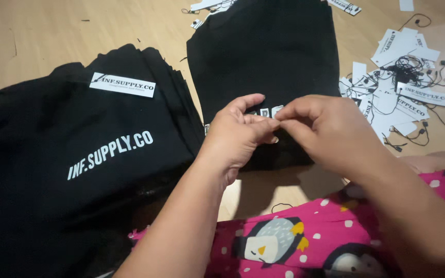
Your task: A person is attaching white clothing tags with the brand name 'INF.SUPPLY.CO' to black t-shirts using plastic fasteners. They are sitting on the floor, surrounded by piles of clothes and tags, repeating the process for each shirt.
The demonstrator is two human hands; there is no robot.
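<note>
While both hands meet at the near edge of the folded black cloth garment (263,67), left hand (240,134) and right hand (325,131) pinch its small white label (271,111). Left of them lies a tagged black garment stack (78,170); right, many loose white paper tags (403,87) wait, so much seems left.

A folded black garment (263,56) lies flat on the wooden floor (37,36), its near edge bearing a small white label (271,111) pinched between the fingertips of both hands
</note>
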